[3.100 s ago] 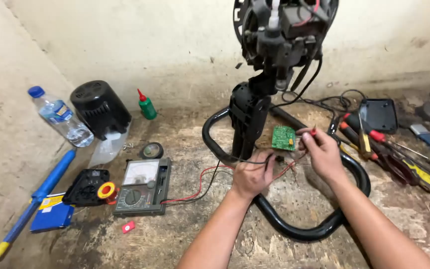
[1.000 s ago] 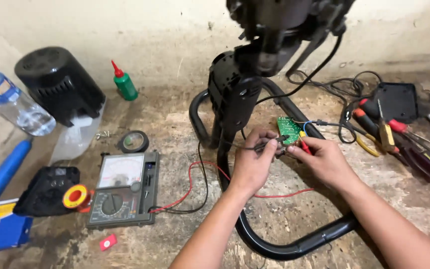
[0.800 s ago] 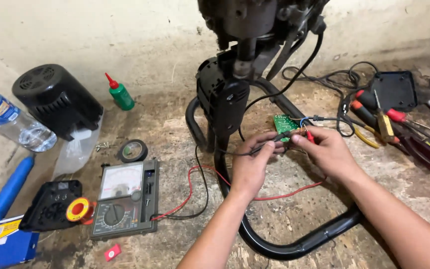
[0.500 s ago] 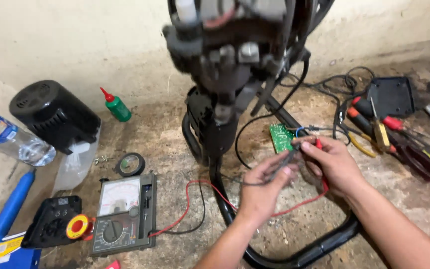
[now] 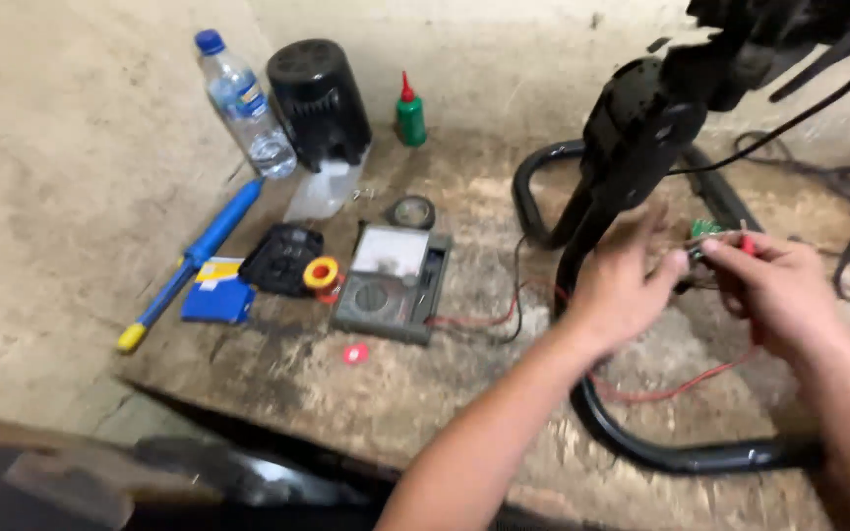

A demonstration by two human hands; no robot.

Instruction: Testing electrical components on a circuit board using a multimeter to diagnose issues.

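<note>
- Nearest, the left hand [image 5: 622,290] and right hand [image 5: 784,295] meet in front of the black stand [image 5: 632,147]. I judge this to be probing the small green board [image 5: 706,228] with the meter's leads.
- The left fingers are curled, seemingly around a thin probe, though blur hides it. The right fingers pinch the red probe [image 5: 746,242] just beside the board.
- The board sits between both hands, close against the stand, mostly hidden.
- The next move likely calls for steady tips on the board and a glance at the meter.
- A thin red wire [image 5: 676,390] loops over the rough, worn wooden floor, inside the glossy tubular base [image 5: 700,454].
- Further left lies the grey boxy meter [image 5: 391,283], with a tape roll [image 5: 321,272] beside it.
- Beyond stand a clear plastic bottle [image 5: 246,103], a ribbed black cylinder [image 5: 319,98] and a small green oiler [image 5: 409,111].
</note>
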